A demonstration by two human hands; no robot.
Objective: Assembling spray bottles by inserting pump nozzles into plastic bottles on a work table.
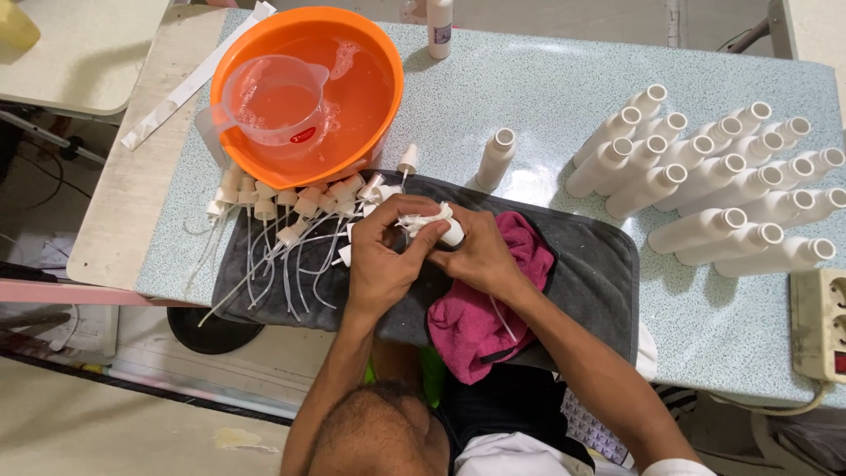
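Holding a small white spray pump between them, the left hand and the right hand met over the dark grey towel at the near edge of the table, the fingers of both pinched narrowly around it; how firm that pinch was could not be told. A thin dip tube seemed to trail from the pump, and a tug at a slant could probably have bent it or pulled it loose. Just beneath the right wrist lay a pink cloth, bunched and partly over the table's edge, which a sweeping forearm might have dragged off. To the left, a heap of loose pumps with tubes sprawled on the towel, and their tubes could easily have tangled or slid off. Farther back, an orange basin of water with a clear jug in it sat near that heap; a knock could have slopped water. At the far right, the row of open white bottles lay on their sides and looked ready to roll.
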